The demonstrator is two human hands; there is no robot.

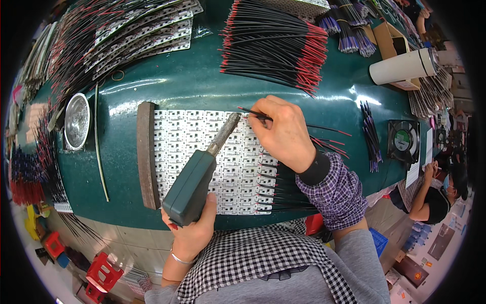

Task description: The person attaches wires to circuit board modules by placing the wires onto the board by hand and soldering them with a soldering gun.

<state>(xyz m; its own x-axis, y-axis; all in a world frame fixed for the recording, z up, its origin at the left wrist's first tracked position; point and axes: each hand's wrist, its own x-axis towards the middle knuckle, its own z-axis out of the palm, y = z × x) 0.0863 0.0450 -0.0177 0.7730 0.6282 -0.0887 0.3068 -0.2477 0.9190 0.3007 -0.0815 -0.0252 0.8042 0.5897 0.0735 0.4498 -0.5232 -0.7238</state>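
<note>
In my left hand [198,229] is a dark green soldering gun [190,185], its metal tip pointing up and right over a white circuit board panel [195,129]. My right hand [284,133] pinches a thin black wire [248,110] with a red end, near the panel's upper right edge and close to the gun's tip. I cannot tell whether tip and wire touch. Several black wires [291,201] run out from the panel's right side, partly under my right forearm. Along the panel's left edge lies a brown bar [147,157].
Black wires with red ends [273,48] are heaped at the back. To the left are a metal bowl [78,121], a thin rod [100,147] and stacked wired panels [147,35]. A white bottle [402,66], purple-black wires [371,137] and a fan [403,141] stand right, near another person [435,200].
</note>
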